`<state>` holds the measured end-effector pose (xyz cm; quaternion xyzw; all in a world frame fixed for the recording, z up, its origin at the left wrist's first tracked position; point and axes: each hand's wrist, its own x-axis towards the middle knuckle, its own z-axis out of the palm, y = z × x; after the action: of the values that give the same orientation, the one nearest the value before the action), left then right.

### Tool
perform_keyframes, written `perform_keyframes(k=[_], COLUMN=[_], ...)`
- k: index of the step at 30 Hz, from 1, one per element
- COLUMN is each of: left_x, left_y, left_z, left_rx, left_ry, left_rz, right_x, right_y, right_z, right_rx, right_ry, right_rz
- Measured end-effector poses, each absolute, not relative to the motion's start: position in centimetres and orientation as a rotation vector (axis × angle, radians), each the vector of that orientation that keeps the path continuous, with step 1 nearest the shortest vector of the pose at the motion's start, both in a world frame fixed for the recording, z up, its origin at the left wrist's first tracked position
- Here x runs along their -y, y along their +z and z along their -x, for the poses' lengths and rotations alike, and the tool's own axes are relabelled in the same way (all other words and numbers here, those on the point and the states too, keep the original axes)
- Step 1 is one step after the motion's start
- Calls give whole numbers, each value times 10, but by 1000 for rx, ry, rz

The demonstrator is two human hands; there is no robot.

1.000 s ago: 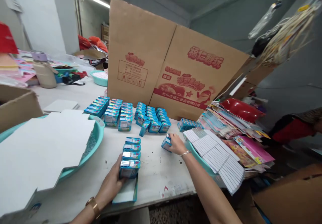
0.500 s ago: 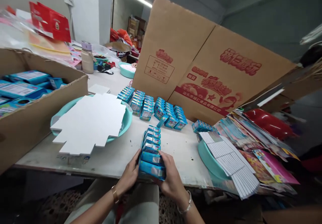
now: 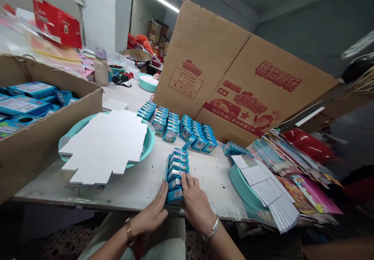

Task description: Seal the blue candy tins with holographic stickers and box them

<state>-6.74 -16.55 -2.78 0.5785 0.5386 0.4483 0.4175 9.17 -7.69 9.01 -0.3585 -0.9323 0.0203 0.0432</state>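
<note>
A short row of small blue boxes (image 3: 178,163) stands near the table's front edge, packed face to face. Along its left side lies my left hand (image 3: 153,213), fingers stretched together and pressing the near boxes. My right hand (image 3: 196,201) grips the near right end, its fingertips curled over the box tops and its thumb hidden. The nearest boxes sit between both hands. Behind them, more rows of blue boxes (image 3: 198,142) stand on the table, with one box leaning at a slant in front.
At left, white card sheets (image 3: 105,147) lie over a teal basin (image 3: 150,141), beside a carton (image 3: 58,135) of blue boxes. A large cardboard sheet (image 3: 224,61) leans behind. At right, a second teal basin (image 3: 244,186) carries stacked white strips (image 3: 269,190), beside printed bags (image 3: 317,194).
The nearest boxes have straightened into line with the row. My right hand has moved up onto the box tops, and my left hand now lies flatter along the side.
</note>
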Motion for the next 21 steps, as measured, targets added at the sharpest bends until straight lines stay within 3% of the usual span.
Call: perform_keyframes(k=[4,7,14,21], left_x=[167,166,160,152], left_y=[-31,-34,-22,-30], left_z=[47,36,27,33], left_rx=[-1555,-1646,-1460,-1652], left_ry=[1160,1231,1437,1380], left_rz=[-1532,-1499,-1161,-1382], right_x=[74,71,64,58], right_y=[84,83,78,26], right_z=[-87,-77,-68,-101], right_rx=[2889,2987,2737,1479], right_ry=[42,257,543,1283], right_rz=[1015,915,867,935])
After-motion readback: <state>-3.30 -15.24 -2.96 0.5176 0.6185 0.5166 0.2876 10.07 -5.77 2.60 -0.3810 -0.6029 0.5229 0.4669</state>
